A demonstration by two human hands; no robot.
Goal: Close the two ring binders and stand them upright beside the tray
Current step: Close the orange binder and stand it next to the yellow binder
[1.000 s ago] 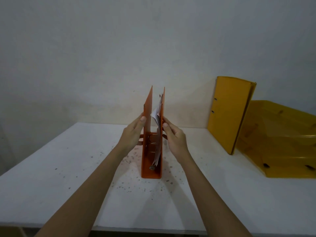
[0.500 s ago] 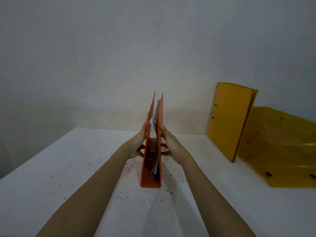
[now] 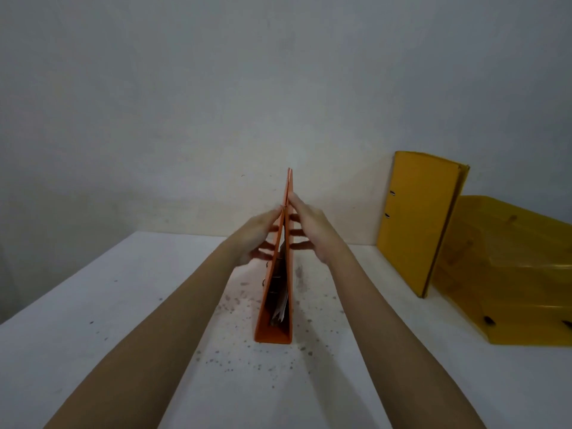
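An orange ring binder (image 3: 273, 331) stands on its spine in the middle of the white table (image 3: 93, 320), its two covers touching at the top edge, with papers visible inside. My left hand (image 3: 258, 238) presses flat on its left cover and my right hand (image 3: 312, 230) presses flat on its right cover, fingers spread. A yellow ring binder (image 3: 418, 221) stands upright and closed at the back right, leaning against the yellow tray (image 3: 507, 274).
The yellow tray sits at the table's right side against the grey wall (image 3: 216, 103). Dark specks are scattered on the tabletop around the orange binder. The table's left edge runs diagonally at the left.
The orange binder's covers, apart at the top a second ago, have been pressed together. Both hands slid higher up the covers and flattened against them.
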